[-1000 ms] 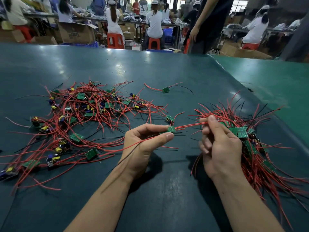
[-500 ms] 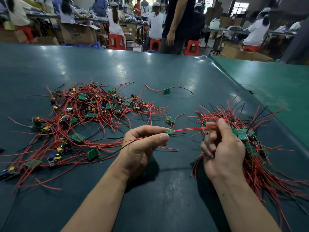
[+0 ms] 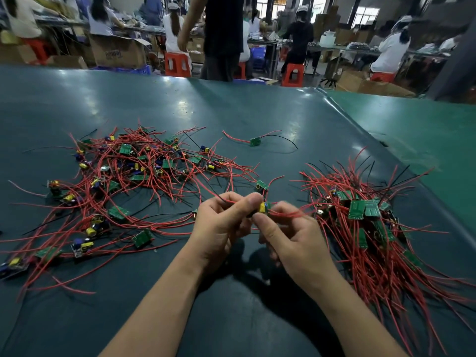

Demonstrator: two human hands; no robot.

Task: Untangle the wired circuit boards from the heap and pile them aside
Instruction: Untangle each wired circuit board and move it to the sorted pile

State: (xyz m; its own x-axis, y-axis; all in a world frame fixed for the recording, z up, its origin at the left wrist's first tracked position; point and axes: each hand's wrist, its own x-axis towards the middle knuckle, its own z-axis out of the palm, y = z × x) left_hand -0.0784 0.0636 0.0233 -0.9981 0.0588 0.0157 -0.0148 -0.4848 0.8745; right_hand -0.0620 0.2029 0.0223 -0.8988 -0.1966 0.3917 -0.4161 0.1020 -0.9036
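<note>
Board [image 3: 263,207] in left hand [image 3: 221,228] and right hand [image 3: 291,235] grip.

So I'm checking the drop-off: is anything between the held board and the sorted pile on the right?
Nothing visible. Both hands, left hand and right hand, pinch the circuit board; only bare table lies before the sorted pile.

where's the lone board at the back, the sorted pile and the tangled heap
lone board [image 3: 255,141]: head view, its green face
sorted pile [image 3: 363,212]: head view, top green board
tangled heap [image 3: 144,166]: head view, its red wires
</note>
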